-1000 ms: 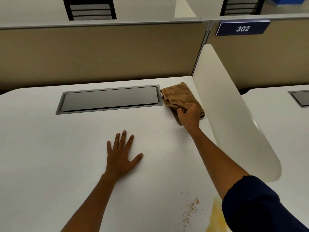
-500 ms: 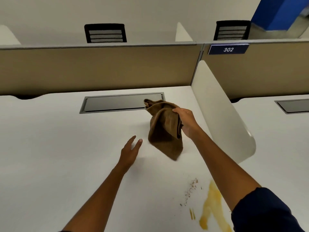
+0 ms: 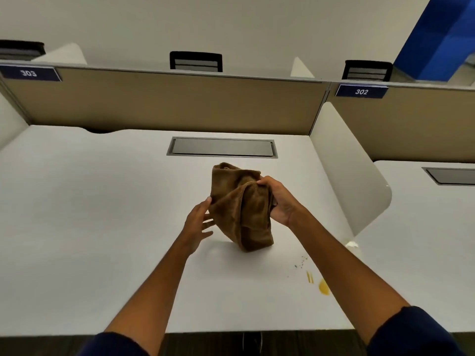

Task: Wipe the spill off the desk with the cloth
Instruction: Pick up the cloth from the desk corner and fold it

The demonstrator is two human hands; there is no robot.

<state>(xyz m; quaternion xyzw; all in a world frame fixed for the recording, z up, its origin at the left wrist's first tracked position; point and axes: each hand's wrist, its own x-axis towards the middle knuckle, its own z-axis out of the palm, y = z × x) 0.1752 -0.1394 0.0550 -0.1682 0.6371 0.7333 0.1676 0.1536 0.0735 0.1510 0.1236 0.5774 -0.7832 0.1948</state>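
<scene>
Right hand [image 3: 279, 199] grips the cloth [image 3: 241, 209], now lifted off my desk [image 3: 102, 227]; open left hand [image 3: 198, 224] meets it, spill [image 3: 323, 287] unwiped

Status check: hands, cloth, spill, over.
Right hand gripping cloth above desk; left hand open, touching it. Yellow spill unwiped, near right. Nothing in the way.
</scene>
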